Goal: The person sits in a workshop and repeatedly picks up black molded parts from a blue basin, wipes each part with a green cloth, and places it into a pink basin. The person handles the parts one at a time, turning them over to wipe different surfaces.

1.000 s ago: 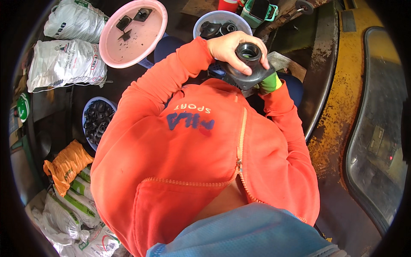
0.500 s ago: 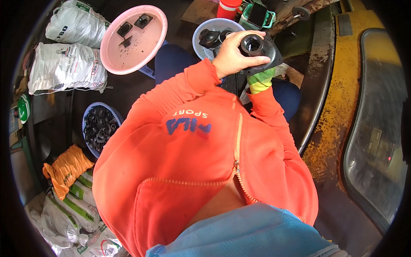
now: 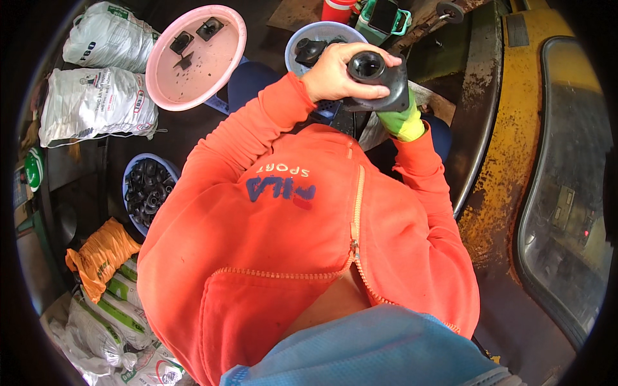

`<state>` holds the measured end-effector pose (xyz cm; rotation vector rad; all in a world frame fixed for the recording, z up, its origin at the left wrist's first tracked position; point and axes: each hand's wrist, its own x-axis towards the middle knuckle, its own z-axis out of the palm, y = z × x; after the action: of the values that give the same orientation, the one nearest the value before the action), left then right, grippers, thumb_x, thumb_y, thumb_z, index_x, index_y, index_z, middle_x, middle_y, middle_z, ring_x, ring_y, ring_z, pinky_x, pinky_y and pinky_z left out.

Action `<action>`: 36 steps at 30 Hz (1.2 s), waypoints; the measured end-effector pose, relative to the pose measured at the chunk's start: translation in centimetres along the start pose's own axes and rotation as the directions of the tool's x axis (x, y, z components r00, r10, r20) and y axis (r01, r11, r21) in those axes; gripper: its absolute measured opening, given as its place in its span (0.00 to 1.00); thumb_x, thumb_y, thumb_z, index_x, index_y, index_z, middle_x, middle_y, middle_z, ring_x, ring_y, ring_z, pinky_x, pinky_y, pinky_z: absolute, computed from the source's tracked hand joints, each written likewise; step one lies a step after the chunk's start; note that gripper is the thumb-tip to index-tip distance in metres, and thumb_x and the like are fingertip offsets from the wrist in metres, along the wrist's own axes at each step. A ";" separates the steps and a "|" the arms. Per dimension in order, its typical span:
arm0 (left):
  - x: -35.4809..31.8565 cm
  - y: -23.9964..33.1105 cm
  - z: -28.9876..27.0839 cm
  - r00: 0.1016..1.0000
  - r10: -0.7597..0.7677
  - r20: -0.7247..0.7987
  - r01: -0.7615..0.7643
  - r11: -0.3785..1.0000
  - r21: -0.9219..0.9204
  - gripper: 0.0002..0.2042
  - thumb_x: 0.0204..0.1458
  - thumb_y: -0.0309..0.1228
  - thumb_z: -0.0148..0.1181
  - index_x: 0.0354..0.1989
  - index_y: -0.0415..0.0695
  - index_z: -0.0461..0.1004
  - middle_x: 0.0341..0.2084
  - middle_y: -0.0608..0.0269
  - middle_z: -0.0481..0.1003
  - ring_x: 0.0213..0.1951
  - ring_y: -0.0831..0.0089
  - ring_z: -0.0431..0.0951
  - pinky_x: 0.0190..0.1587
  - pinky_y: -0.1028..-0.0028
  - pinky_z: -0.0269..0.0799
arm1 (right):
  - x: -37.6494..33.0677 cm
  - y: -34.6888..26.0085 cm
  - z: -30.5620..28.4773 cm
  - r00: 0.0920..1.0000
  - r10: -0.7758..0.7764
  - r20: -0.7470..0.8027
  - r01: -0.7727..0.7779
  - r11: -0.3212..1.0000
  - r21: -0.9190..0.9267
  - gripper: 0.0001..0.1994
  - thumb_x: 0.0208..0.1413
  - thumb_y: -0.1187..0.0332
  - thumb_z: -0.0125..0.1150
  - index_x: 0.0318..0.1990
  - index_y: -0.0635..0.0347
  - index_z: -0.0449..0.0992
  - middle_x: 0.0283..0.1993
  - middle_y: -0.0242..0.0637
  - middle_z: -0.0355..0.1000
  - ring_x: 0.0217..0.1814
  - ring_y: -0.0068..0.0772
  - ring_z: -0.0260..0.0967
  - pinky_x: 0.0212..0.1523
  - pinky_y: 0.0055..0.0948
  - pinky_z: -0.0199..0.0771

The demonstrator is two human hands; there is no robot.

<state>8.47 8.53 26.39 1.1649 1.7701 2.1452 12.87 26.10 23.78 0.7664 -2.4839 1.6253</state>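
My bare left hand (image 3: pixel 328 72) grips a black rubber part (image 3: pixel 396 80) with a round, open neck and a wider flanged body. The thumb presses along the near side of the neck, and the fingers reach over its far side. My right hand (image 3: pixel 403 121) wears a yellow-green glove and is close against the underside of the same part; its fingers are hidden behind it. Just beyond my left hand stands a light blue basin (image 3: pixel 293 46) with more black rubber parts (image 3: pixel 310 51) in it.
A pink basin (image 3: pixel 154 77) at the far left holds several black pieces. A blue basket (image 3: pixel 136 222) full of black parts stands at my left. White sacks (image 3: pixel 96 103) and an orange bag (image 3: pixel 103 254) lie farther left. A rusty yellow machine (image 3: pixel 492 212) borders my right side.
Both hands have shifted slightly; the left hand has moved left and a little nearer with the rubber part, which has turned somewhat. The gloved hand has moved slightly right.
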 end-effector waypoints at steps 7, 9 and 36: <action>0.4 0.9 -1.6 0.929 -0.009 0.370 0.047 0.994 -0.095 0.20 0.39 0.23 0.69 0.45 0.39 0.74 0.47 0.54 0.77 0.54 0.66 0.73 0.59 0.66 0.65 | -0.5 -0.9 0.2 0.893 0.293 0.342 -0.407 0.201 0.891 0.17 0.60 0.68 0.55 0.56 0.59 0.67 0.55 0.36 0.69 0.55 0.32 0.69 0.54 0.32 0.74; 0.4 1.1 -1.3 0.958 -0.033 0.286 0.055 0.996 -0.071 0.21 0.39 0.24 0.71 0.45 0.39 0.75 0.46 0.57 0.78 0.52 0.68 0.75 0.58 0.68 0.67 | -0.3 -0.6 0.8 0.918 0.330 0.221 -0.355 0.432 0.829 0.17 0.60 0.68 0.55 0.56 0.60 0.67 0.55 0.36 0.69 0.55 0.32 0.69 0.54 0.32 0.74; 0.4 1.6 -1.8 0.872 0.009 0.489 0.076 0.985 -0.154 0.22 0.34 0.27 0.74 0.41 0.40 0.75 0.47 0.53 0.77 0.58 0.54 0.70 0.63 0.56 0.60 | -2.2 0.7 -0.4 0.919 0.209 0.334 -0.387 0.640 0.664 0.23 0.59 0.65 0.57 0.61 0.57 0.63 0.58 0.34 0.65 0.61 0.29 0.63 0.59 0.31 0.67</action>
<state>7.67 6.81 27.93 1.4546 1.3466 1.7275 14.38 27.46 22.61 0.6190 -2.1208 2.8853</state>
